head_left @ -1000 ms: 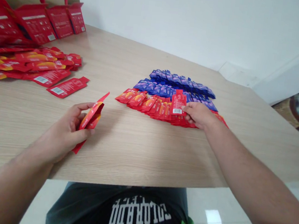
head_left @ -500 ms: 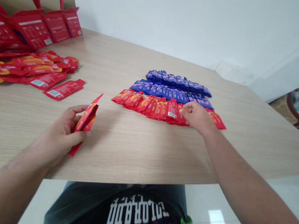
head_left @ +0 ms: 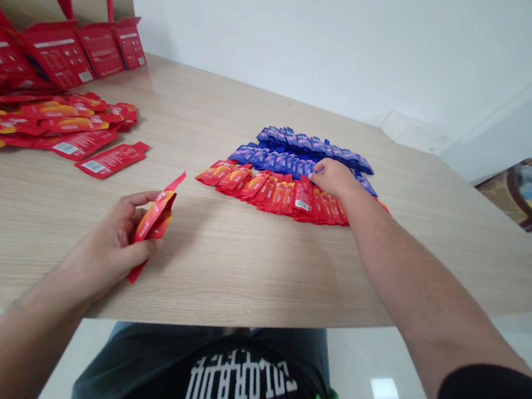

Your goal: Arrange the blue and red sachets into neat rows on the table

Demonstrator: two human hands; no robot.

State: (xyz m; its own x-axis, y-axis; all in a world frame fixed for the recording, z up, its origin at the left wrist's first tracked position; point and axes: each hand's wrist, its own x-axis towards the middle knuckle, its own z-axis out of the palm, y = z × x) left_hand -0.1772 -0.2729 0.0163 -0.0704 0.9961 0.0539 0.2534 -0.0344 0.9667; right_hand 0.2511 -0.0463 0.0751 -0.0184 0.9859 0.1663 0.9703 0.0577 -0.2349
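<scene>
Between the thumb and fingers of my left hand [head_left: 120, 237] are red-and-orange sachets [head_left: 154, 220], held on edge above the near left of the table; their exact number is unclear. My right hand [head_left: 334, 176] reaches over the laid-out rows, fingers pinched at the upper edge of the red row [head_left: 276, 194], close to a sachet with its barcode side up [head_left: 303, 197]. Whatever the fingertips grip is hidden. The red sachets overlap like a fan. Behind them lie two rows of blue-purple sachets [head_left: 301, 141], partly covered by my right hand.
At the left, a heap of red sachets [head_left: 64, 116] spreads in front of open red cartons [head_left: 62, 51]. One loose red sachet [head_left: 113, 160] lies at the heap's near edge. A white wall [head_left: 275, 34] borders the wooden table [head_left: 240, 260] at the back.
My right hand has moved left and away from me, from the right part of the red row to its upper edge. The left hand still holds its sachets, almost unmoved.
</scene>
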